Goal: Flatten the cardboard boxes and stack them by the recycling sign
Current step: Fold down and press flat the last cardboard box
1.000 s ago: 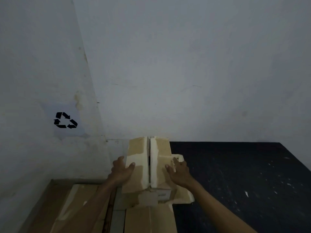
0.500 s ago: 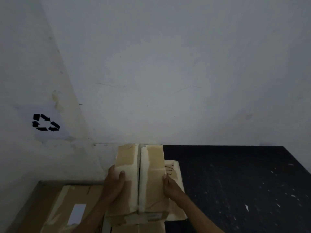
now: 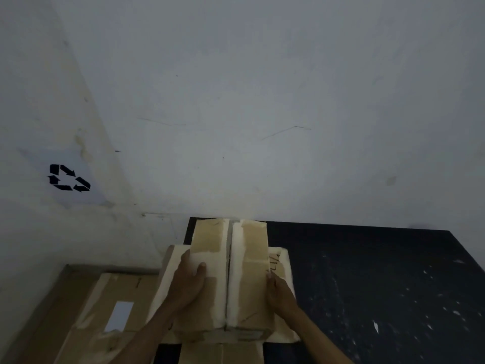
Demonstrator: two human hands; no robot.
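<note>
Left hand (image 3: 187,285), right hand (image 3: 279,292), one box (image 3: 249,271)
</note>
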